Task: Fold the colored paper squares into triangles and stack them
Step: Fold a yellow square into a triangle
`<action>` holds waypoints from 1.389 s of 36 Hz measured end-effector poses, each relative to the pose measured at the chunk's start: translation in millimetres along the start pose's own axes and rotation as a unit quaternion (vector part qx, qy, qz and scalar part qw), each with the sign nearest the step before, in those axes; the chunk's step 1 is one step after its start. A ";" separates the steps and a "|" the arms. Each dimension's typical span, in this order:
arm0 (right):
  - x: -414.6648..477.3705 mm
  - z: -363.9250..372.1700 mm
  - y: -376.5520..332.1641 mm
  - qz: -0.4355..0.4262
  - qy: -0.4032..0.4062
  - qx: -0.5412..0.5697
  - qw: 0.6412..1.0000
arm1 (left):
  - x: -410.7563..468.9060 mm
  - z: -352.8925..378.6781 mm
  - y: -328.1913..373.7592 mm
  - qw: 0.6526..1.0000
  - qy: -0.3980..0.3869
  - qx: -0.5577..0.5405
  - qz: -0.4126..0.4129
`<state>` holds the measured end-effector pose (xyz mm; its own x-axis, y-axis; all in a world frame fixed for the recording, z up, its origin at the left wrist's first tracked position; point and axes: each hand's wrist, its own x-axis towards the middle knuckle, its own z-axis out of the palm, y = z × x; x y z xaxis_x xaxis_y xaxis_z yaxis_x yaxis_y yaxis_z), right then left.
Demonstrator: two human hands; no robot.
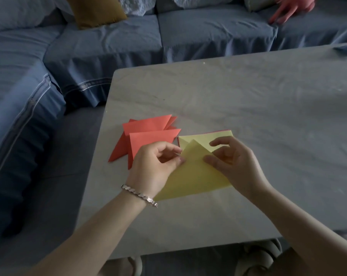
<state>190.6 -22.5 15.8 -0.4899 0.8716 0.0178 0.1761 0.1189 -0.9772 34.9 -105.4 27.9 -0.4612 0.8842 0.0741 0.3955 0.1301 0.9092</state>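
A yellow paper (192,176) folded into a triangle is held just above the table, its apex pointing away from me. My left hand (154,166) pinches its left edge near the apex. My right hand (234,162) grips its right edge with the thumb on top. Beneath and behind it lies a flat stack of yellow squares (214,138) with a red edge showing under it. To the left sits a loose pile of red folded triangles (148,136), fanned and overlapping.
The grey table (248,100) stretches away to the right and back. A blue sofa (109,42) wraps the left and far sides, with a mustard cushion (95,10). Another person's hand (292,8) rests on the sofa at top right.
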 end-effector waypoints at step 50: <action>-5.1 5.9 -21.6 -0.008 0.027 0.031 0.999 | -16.8 -6.8 25.3 0.991 0.054 0.079 0.088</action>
<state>184.3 -32.3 35.6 -0.4457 0.8942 0.0426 0.1141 0.1039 -0.9880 47.2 -120.0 52.5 -0.4532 0.8469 0.2779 0.5928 0.0535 0.8036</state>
